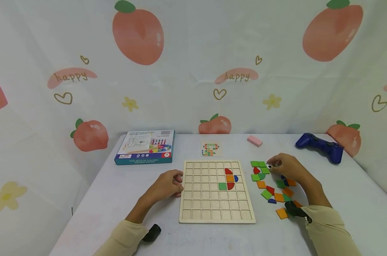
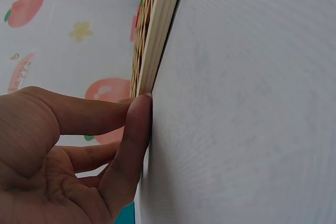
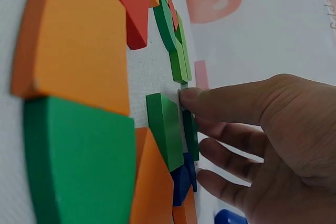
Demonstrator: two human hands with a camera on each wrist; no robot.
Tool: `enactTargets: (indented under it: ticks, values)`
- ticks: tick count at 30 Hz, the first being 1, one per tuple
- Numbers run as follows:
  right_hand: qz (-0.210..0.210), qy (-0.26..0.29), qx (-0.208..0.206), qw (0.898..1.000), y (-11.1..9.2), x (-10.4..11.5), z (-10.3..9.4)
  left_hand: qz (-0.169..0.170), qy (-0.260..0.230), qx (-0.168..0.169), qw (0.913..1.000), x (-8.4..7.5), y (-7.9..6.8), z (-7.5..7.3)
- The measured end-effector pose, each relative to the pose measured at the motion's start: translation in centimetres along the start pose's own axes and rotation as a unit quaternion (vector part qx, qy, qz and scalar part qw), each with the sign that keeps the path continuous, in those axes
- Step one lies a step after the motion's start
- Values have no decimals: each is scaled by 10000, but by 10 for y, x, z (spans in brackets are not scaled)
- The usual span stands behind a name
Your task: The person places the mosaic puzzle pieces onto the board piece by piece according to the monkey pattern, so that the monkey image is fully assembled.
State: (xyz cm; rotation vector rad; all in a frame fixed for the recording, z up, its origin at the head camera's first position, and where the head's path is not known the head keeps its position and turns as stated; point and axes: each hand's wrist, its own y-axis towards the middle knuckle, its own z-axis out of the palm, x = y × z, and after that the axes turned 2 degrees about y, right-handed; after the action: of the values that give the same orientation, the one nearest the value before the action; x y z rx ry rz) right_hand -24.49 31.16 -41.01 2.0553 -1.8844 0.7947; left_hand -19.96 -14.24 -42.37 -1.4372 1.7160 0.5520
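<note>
My left hand point(image 1: 167, 183) pinches the left edge of a wooden grid board point(image 1: 196, 215) between thumb and forefinger; the board's side point(image 2: 160, 40) shows at the fingertips in the left wrist view. Several tiles sit in its cells, among them an orange square point(image 1: 230, 178), a green square point(image 1: 222, 186) and a red rounded tile point(image 1: 230, 186). Right of the board, my right hand point(image 1: 287, 167) pinches a small white tile with a black dot point(image 1: 269, 166). In the right wrist view that tile is mostly hidden by the thumb. Loose green tiles point(image 1: 254, 164) lie beside these fingers.
More loose tiles, such as an orange square point(image 1: 281, 213) and a dark blue half-round point(image 1: 272, 201), spread below the right hand. Behind the board lies a pattern card point(image 1: 211, 148). A boxed set point(image 1: 145, 147), pink eraser-like block point(image 1: 254, 140) and blue game controller point(image 1: 319, 146) stand farther back.
</note>
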Motion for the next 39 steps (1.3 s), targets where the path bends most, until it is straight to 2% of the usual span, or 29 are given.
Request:
enactTargets:
  ticks: [5, 13, 22, 29, 39]
  values:
    - [26, 39, -24, 10000, -3, 0, -1, 13, -29, 66, 10000, 1, 1, 0]
    - [-245, 94, -189, 9995, -4, 7, -1, 32, -38, 63, 10000, 0, 1, 1]
    - [-650, 174, -261, 9974, -5, 36, 7, -6, -118, 34, 9999, -1, -2, 0]
    - [-823, 327, -118, 9960, -3, 58, 19, 34, -147, 19, 9999, -3, -3, 0]
    - [-1467, 238, -119, 9888, -3, 78, 33, 25, -42, 0, 10000, -4, -3, -1]
